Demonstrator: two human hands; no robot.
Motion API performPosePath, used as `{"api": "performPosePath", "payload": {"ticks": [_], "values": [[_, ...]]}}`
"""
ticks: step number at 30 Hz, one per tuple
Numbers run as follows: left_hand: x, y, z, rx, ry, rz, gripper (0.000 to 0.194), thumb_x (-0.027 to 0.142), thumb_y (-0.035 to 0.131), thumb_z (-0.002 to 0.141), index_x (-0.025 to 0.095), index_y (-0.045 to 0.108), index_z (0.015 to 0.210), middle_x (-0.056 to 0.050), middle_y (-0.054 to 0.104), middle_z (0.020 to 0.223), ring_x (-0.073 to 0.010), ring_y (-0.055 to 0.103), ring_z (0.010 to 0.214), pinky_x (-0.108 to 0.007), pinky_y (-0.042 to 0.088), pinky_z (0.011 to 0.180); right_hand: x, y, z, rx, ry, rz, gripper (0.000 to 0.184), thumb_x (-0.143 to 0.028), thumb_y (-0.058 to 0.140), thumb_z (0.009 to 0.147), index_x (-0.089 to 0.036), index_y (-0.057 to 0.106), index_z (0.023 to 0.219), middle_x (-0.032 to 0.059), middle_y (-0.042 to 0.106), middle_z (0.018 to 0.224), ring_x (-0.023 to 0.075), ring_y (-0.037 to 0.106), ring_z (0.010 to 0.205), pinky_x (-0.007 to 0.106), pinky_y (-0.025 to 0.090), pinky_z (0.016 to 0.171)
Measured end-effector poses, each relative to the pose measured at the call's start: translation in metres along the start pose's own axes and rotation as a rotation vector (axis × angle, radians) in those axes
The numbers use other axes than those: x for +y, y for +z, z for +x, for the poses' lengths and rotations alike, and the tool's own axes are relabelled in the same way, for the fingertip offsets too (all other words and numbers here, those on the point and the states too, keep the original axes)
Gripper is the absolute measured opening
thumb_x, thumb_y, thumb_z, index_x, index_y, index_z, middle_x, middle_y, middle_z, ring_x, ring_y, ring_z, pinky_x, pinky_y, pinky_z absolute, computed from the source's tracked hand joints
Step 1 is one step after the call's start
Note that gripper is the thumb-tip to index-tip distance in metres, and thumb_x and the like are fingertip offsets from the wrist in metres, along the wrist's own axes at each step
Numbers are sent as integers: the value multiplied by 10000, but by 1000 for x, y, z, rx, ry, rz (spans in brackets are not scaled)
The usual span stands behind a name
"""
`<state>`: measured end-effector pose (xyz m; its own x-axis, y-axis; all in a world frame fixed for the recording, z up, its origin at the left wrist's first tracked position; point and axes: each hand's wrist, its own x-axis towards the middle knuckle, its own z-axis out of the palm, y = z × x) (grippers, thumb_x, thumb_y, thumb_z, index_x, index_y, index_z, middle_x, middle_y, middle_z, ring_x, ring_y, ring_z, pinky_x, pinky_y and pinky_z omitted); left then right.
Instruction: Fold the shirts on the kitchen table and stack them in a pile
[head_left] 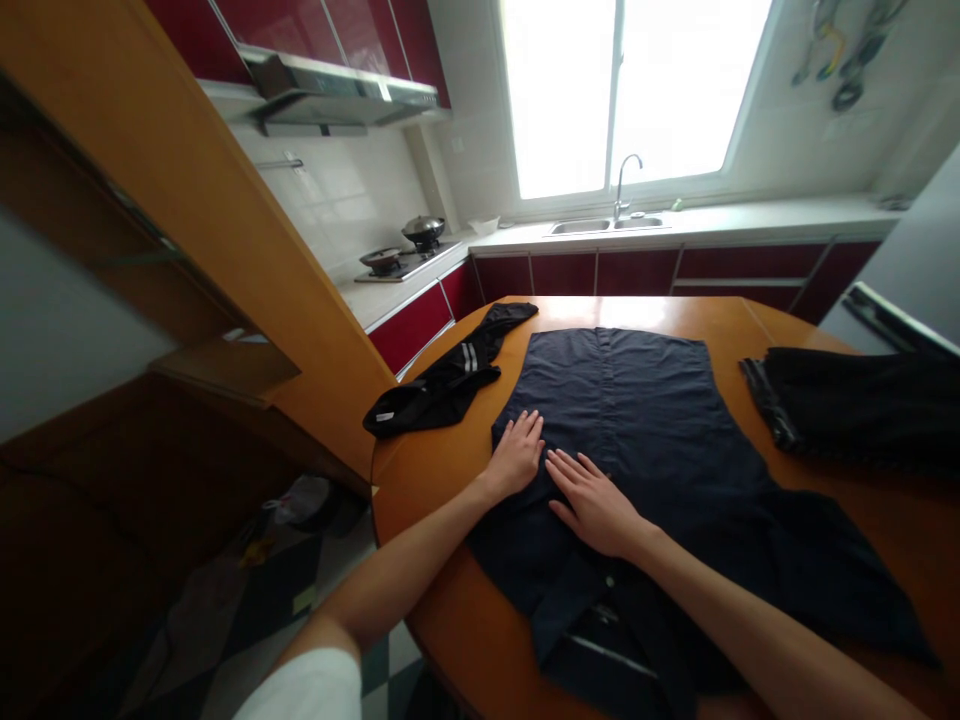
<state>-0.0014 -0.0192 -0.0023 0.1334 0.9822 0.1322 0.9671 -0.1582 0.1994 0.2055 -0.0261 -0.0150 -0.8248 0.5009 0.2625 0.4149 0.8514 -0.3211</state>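
A dark navy button-up shirt (660,410) lies spread flat, front side up, with its collar towards me and its hem at the far side. One sleeve stretches out to the right. My left hand (517,452) rests flat on the shirt's left edge, fingers extended. Beside it, my right hand (596,505) lies palm down on the chest near the button strip, its fingers stretched out and pointing left. Neither hand grips the cloth. The shirt's left sleeve area is partly hidden by my left forearm.
The shirt lies on a wooden table (442,475) with rounded edges. A crumpled black garment (439,385) with white stripes sits at the left, and a folded black garment (862,405) at the right. Beyond are a stove (409,262) with pans and a sink (581,227).
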Motion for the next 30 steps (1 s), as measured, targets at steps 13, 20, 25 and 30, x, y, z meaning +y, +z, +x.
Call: {"api": "performPosePath", "payload": {"ticks": [13,20,25,30], "values": [[-32,12,2,30,-77,28,570,575,343,1017,311,406,1518,-43,325,1620,-298,242,1504,-519,221,1206,-1,-1,0,4,-1,14,594,-344,451,983,-151,368,1538,133,344,1594,255,296,1486,501,265,1213],[-50,4,11,13,-154,-3,517,478,308,1046,288,410,1516,-63,318,1619,-320,229,1506,-589,204,1191,-1,-2,-1,-6,5,3,591,-360,436,993,-139,367,1537,131,348,1593,251,298,1485,489,258,1215],[-49,-9,7,76,-131,3,499,347,272,1058,184,425,1504,-122,343,1602,-283,251,1503,-553,201,1203,-3,-5,-1,-4,9,7,589,-372,441,996,-129,378,1529,135,342,1595,250,289,1489,481,265,1213],[-21,-5,-8,26,59,-2,498,318,303,1049,227,382,1532,-66,333,1613,-233,233,1511,-491,204,1219,-2,-8,2,128,130,41,498,-353,323,1042,-146,486,1465,123,458,1532,239,385,1443,474,292,1201]]}}
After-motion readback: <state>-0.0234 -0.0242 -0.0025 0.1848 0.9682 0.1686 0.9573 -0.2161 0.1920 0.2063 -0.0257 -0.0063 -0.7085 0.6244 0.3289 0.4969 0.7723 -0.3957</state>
